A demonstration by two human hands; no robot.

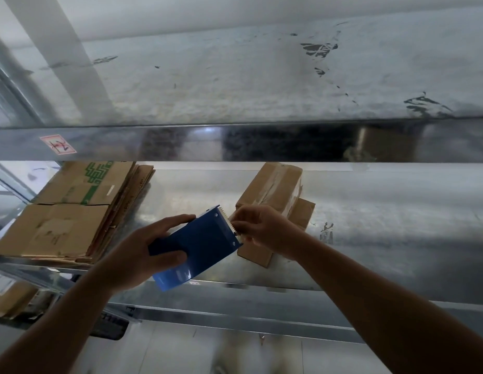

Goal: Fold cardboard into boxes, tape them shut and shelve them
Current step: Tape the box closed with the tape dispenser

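My left hand grips a blue tape dispenser held over the front of the middle metal shelf. At the dispenser's toothed edge my right hand pinches the end of the tape. Just behind my right hand sits a small taped cardboard box, lying tilted on the shelf; another piece of cardboard shows below it. A stack of flattened cardboard lies at the left of the same shelf.
The upper metal shelf fills the top of the view, its front rail carrying a red-and-white sticker. A lower shelf at bottom left holds another box. A dark object sits below the rail.
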